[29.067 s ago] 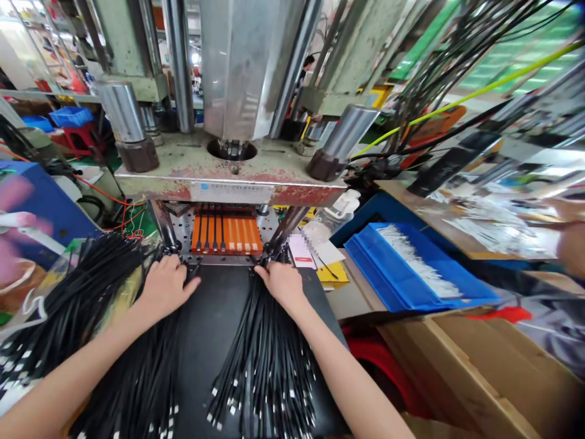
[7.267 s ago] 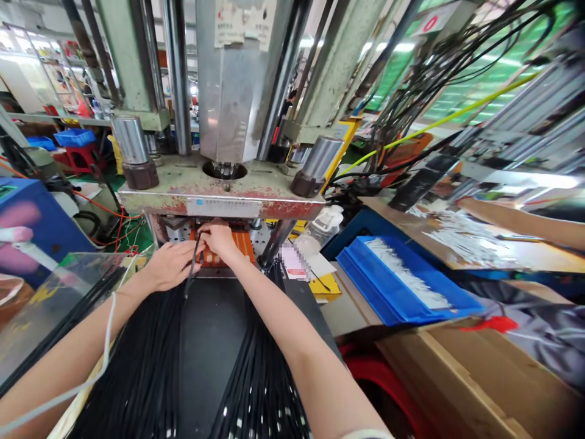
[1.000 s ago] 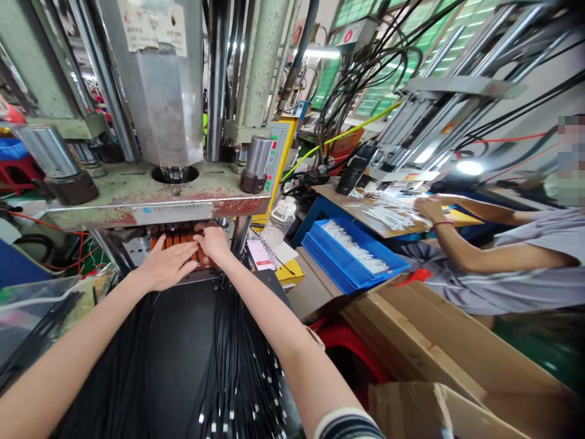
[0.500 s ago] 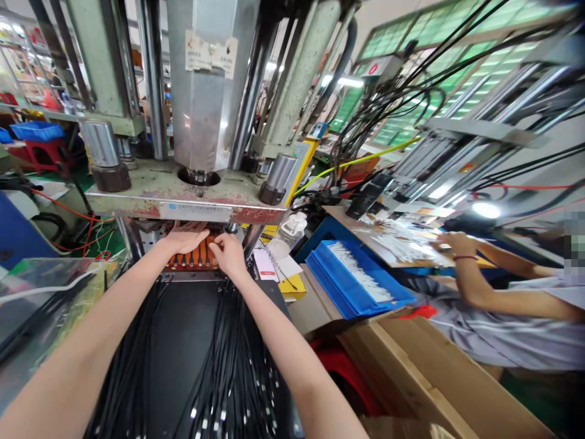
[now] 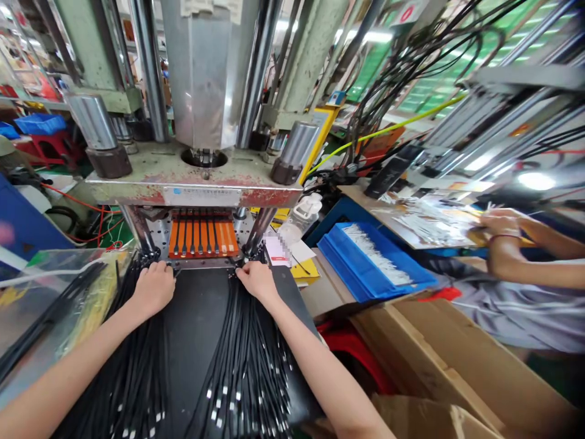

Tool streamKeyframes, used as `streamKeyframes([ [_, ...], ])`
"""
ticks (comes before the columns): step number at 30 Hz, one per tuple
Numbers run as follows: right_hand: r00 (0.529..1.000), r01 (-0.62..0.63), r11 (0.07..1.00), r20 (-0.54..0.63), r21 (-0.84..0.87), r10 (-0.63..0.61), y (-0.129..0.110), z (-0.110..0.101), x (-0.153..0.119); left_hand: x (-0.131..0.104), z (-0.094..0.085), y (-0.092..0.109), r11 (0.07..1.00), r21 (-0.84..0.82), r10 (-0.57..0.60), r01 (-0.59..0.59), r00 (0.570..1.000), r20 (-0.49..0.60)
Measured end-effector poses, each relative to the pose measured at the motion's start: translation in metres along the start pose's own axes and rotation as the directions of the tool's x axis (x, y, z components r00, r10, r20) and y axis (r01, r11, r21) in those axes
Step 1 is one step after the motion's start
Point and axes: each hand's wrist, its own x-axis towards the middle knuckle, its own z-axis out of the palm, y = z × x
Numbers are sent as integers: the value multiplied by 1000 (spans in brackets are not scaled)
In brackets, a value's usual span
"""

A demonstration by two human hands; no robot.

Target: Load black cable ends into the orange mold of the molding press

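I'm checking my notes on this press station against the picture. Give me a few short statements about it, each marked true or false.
1. The orange mould tray under the press holds black cables in its slots. True.
2. The left hand is inside the mould tray. False: it rests on the left cable bundle, in front of the tray.
3. The right hand lies at the top of the right cable bundle. True.
4. The blue bin holds red parts. False: it holds white pieces.
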Motion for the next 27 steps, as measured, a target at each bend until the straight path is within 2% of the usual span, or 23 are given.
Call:
streamKeyframes([
  [2,997,32,980,-73,195,-18,4,-6,-7,1,-7,-7,970,-245,1,7,1000,31],
  [3,995,72,948,-94,309,-44,4,-10,-12,0,-12,-10,915,-403,29,-11,999,38],
  [5,986,164,838,-88,521,-138,-2,-17,-25,-6,-27,-13,734,-675,120,-80,993,12],
  [7,959,256,726,-73,639,-274,-16,-25,-39,-12,-46,-10,561,-813,198,-154,979,-49],
  [9,914,347,654,-86,673,-396,-35,-33,-50,-16,-67,-1,484,-856,219,-179,973,-79],
  [12,863,421,552,-130,720,-488,-59,-42,-61,-14,-95,15,454,-873,166,-178,980,-113],
  [15,854,424,449,-183,787,-487,-72,-48,-63,-9,-116,26,379,-904,123,-196,979,-161],
  [20,869,368,286,-217,885,-445,-81,-54,-58,-2,-138,37,300,-921,215,-247,958,-187],
  [24,871,381,297,-231,876,-435,-81,-58,-57,5,-145,44,247,-952,218,-180,968,-126],
  [27,837,479,417,-258,772,-483,-78,-58,-60,12,-145,46,188,-975,203,-115,976,-76],
])
